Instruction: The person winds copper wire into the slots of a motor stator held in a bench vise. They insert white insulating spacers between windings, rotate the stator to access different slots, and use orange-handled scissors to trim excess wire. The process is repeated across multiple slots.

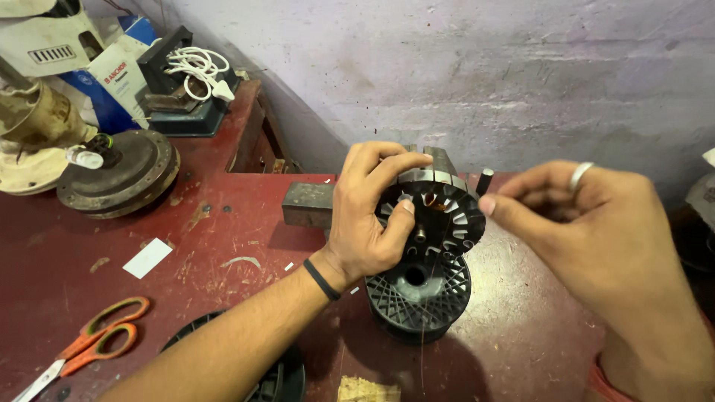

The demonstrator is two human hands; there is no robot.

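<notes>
Hands meet over a slotted round stator core (439, 212), a dark laminated ring with radial teeth, held up above the dark red worktop (223, 216). The left hand (369, 216) is clamped on the core, fingers curled over its top rim and thumb pressed against its toothed face, with a black band around the wrist. The right hand (588, 231), wearing a silver ring, has its fingertips pinched together just beside the core's right edge; what it pinches is too fine to make out, though a thin copper-coloured wire (421, 350) hangs down from the core past the spool below. That black plastic spool (417, 294) with a latticed flange stands on the worktop directly under the core. A rectangular grey metal block (307, 204) lies behind the left hand. Orange-handled scissors (93, 339) lie near the front left edge, a white paper slip (147, 257) a little beyond them, and a second black reel (275, 376) is partly hidden under the left forearm. At the far left rests a rusty round motor housing (119, 171), with a coiled white cable (197, 71) on a dark box behind it
</notes>
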